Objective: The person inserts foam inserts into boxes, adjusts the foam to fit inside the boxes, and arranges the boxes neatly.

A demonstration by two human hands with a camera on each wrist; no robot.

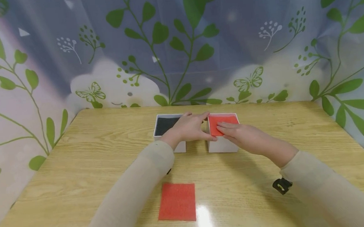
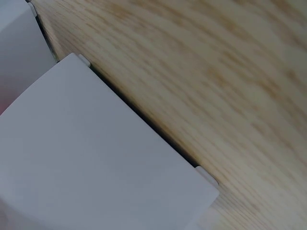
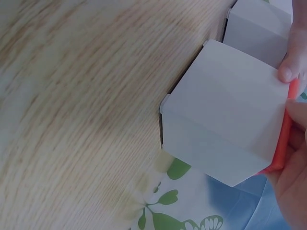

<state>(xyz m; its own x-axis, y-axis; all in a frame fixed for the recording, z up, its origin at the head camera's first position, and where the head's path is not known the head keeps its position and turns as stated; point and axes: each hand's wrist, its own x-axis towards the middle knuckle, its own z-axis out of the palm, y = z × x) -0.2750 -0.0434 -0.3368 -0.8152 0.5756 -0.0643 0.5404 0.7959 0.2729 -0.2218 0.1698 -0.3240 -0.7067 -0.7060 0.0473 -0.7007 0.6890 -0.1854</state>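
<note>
Two open white boxes stand side by side at the back of the table. In the right-hand box a red felt square lies level with the rim. My left hand reaches over the left-hand box and holds the right-hand box by its left side, thumb at the front corner and fingers at the back one. My right hand rests straight fingers on the red felt, pressing it down at the rim. Black felt lines the left-hand box, partly hidden by my left hand.
A second red felt square lies flat on the wooden table, near the front and beside my left sleeve. Behind the table's back edge hangs a leaf-patterned curtain. A black strap hangs beneath my right sleeve.
</note>
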